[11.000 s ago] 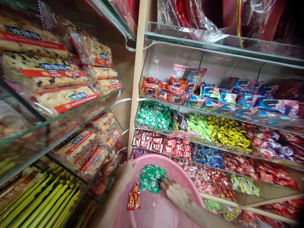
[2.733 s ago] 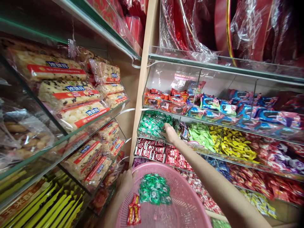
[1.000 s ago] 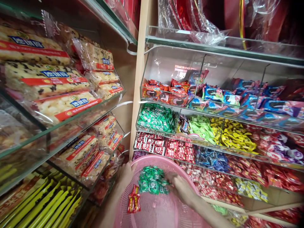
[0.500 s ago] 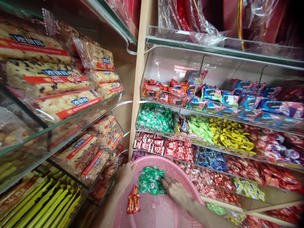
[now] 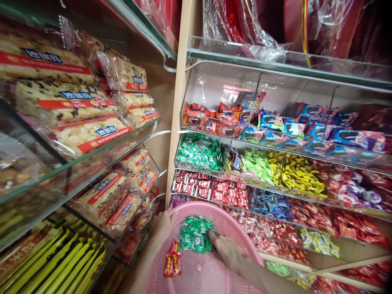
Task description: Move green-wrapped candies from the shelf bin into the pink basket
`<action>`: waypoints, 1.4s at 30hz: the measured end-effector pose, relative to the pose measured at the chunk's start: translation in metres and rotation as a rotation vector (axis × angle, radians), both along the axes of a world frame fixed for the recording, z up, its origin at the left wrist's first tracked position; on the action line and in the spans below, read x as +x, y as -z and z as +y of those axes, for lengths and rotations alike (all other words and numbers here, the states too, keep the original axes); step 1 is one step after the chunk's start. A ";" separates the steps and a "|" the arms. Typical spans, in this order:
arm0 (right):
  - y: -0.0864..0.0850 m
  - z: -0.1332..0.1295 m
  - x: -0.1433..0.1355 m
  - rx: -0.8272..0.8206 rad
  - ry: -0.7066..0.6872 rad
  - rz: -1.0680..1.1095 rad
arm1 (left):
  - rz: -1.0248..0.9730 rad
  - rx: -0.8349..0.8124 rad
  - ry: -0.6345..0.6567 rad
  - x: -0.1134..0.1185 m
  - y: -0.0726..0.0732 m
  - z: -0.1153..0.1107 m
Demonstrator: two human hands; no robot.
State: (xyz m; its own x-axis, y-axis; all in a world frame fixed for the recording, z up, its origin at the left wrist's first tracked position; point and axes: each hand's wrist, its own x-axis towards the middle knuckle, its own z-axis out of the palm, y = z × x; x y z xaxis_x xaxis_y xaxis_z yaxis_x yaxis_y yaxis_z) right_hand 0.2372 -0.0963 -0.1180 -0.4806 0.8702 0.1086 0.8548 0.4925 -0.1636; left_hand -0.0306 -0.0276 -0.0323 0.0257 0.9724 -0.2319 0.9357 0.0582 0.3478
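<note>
A pink plastic basket (image 5: 245,241) with perforated walls is in front of me at the bottom of the view. My left hand (image 5: 161,223) grips its left rim, fingers closed over the edge. Inside lies a pile of green-wrapped candies (image 5: 196,233), with a few red-and-yellow wrapped candies (image 5: 173,261) at its lower left. At the pile's right edge is my right hand (image 5: 225,247), reaching into the basket with fingers curled in against the green candies. Its fingertips are partly hidden.
Glass-fronted bins ahead hold green candies (image 5: 202,151), yellow candies (image 5: 298,173) and red packets (image 5: 231,192). Packaged puffed-rice bars (image 5: 88,130) fill the shelf at left, close to my left arm. A wooden upright (image 5: 177,102) stands between the shelves.
My right hand's fingers have curled in at the edge of the green candies, where they were straighter before. My left hand stays on the rim.
</note>
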 end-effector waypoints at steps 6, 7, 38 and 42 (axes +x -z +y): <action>0.004 0.002 0.000 -0.170 0.072 0.070 | 0.001 -0.004 0.005 0.001 -0.001 -0.001; 0.006 0.002 -0.001 -0.171 0.075 0.078 | 0.002 -0.005 0.004 0.001 -0.001 -0.001; 0.009 0.006 -0.006 0.047 0.159 -0.282 | 0.015 -0.001 -0.015 0.002 -0.003 -0.002; 0.004 0.006 -0.011 -0.037 0.200 -0.283 | -0.001 0.007 -0.017 0.001 0.002 0.000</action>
